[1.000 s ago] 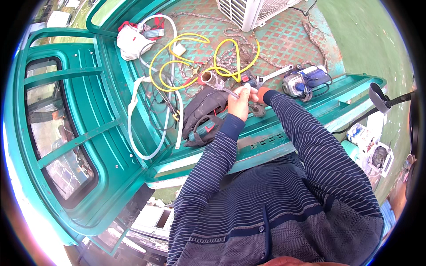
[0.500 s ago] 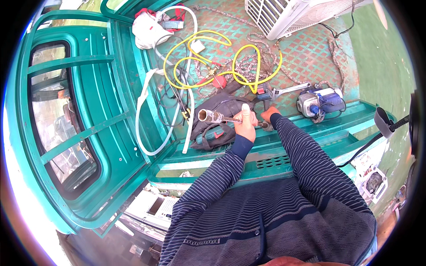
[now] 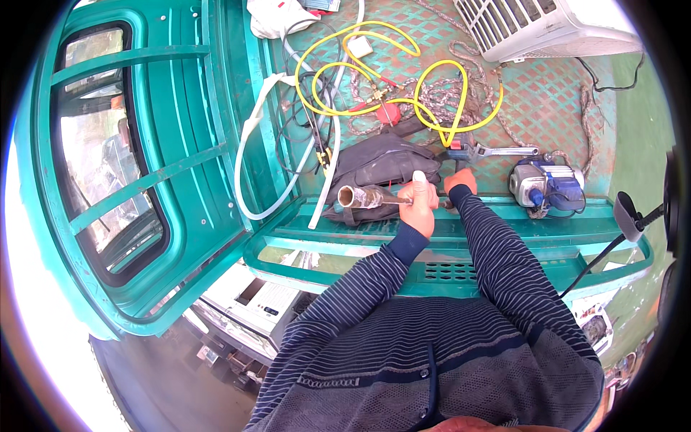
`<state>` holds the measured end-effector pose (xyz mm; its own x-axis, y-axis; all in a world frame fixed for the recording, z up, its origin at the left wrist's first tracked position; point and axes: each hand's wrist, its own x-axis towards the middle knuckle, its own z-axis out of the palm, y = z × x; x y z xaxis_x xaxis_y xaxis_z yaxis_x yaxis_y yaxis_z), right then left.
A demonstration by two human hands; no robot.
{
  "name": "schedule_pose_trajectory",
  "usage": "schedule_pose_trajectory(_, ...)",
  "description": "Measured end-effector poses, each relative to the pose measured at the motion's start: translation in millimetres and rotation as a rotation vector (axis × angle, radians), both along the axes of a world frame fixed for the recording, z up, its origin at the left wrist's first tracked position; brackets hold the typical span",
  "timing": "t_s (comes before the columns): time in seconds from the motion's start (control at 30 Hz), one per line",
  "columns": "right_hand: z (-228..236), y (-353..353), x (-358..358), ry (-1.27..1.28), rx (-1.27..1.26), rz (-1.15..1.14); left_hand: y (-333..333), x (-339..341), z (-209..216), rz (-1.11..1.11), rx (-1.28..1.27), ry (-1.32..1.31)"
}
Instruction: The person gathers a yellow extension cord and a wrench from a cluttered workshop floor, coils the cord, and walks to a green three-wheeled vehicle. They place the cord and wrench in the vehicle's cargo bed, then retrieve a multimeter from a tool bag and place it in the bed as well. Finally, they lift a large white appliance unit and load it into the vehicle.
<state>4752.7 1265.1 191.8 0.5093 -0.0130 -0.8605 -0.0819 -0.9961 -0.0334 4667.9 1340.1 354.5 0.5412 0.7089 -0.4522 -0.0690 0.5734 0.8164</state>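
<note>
My left hand [image 3: 419, 205] is closed round the thin shaft of a core drill bit [image 3: 358, 197], thumb laid along the top. The bit's hollow, dusty tube sticks out to the left, its open mouth facing left. My right hand [image 3: 461, 180] is a closed fist just beyond and right of the left one; what it grips is mostly hidden. Past the right fist lies an adjustable wrench [image 3: 507, 151], beside a small blue and red tool part [image 3: 458, 151]. Under and behind the bit is a dark grey tool bag [image 3: 381, 162].
A yellow hose [image 3: 425, 93] loops over tangled rope [image 3: 475, 119] on the rusty green truck bed. A blue and silver pump [image 3: 547, 186] sits at right, a white air-conditioner unit [image 3: 533, 32] at the back. White tubing [image 3: 241, 165] curls at left beside the green cab frame [image 3: 144, 183].
The whole view has shifted, so the truck bed's contents sit further right and higher. My left hand still grips the bit and the right stays a fist beside it.
</note>
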Motion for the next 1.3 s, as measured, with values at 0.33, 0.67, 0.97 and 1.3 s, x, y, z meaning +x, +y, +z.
schedule_pose_trajectory(0.33, -55.0, -13.7, -15.7, -0.033, 0.048, -0.063, 144.4, -15.4, 198.6, 0.27, 0.178, -0.031)
schedule_pose_trajectory(0.67, -2.4, -15.0, 55.6, 0.142, 0.255, 0.541, 141.0, -103.1, 198.3, 0.427, -0.015, -0.237)
schedule_pose_trajectory(0.97, 220.5, 5.1, 26.2, 0.353, 0.849, 0.416, 118.6, -106.4, 140.6, 0.311, -0.34, -0.262)
schedule_pose_trajectory(1.3, 338.6, -86.0, -19.9, 0.407, 1.165, 0.02, 26.4, -25.2, 168.2, -0.078, -0.407, -0.282)
